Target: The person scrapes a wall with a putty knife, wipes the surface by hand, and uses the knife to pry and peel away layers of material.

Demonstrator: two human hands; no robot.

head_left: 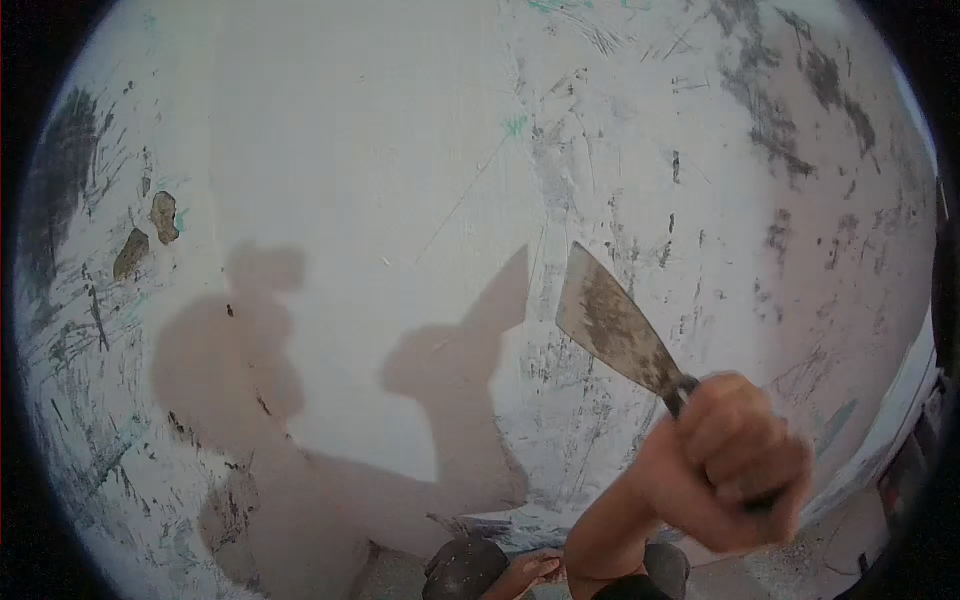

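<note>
My right hand [740,460] is closed round the handle of a scraper [618,318], raised in front of a wall [350,150]. The broad, stained metal blade points up and to the left, close before the wall in this view. Most of the handle is hidden inside my fist. Low at the bottom edge, my left hand [540,568] shows only in part beside my knee [465,568], its fingers curled together. What it holds, if anything, is hidden.
The wall has a smooth whitish area in the middle and scratched, dark-smudged patches [820,75] at the right. Two chipped holes [163,217] show at the left. My shadow [225,360] falls across the wall. Dark objects [915,450] stand at the right edge.
</note>
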